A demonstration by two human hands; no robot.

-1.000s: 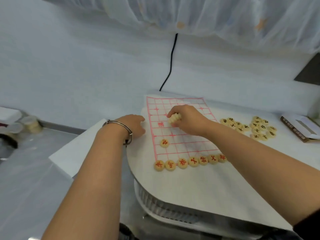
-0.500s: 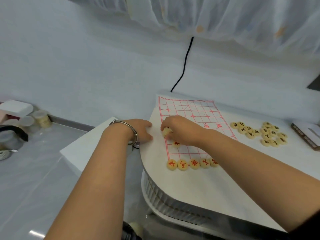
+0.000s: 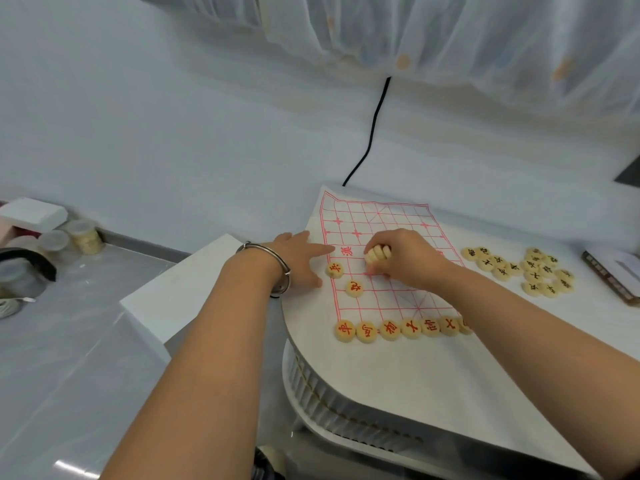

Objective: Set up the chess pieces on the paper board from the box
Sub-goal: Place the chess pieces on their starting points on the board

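The white table point(image 3: 398, 375) fills the lower right. At centre frame the red-gridded board point(image 3: 381, 216) lies on it. The left hand point(image 3: 298, 259) rests with straight fingers on the board's left edge. The right hand point(image 3: 407, 259), mid-board, is curled round a stack point(image 3: 377, 253) of pieces. The box point(image 3: 609, 277) lies at the right edge of the frame, with loose pieces point(image 3: 519, 270) between it and the board. A row point(image 3: 398, 329) of pieces lines the board's near edge.

Blk cable point(image 3: 372, 133) on wall, jars point(image 3: 85, 237) at left.

I read red 漢 on the paper board point(image 3: 398, 299) | front row of pieces point(image 3: 411, 328): 相, 士, 帥, 士 legible | piece by left edge point(image 3: 335, 269): 兵 | loose pieces point(image 3: 502, 271) on table point(image 3: 398, 382): black characters, unreadable to me
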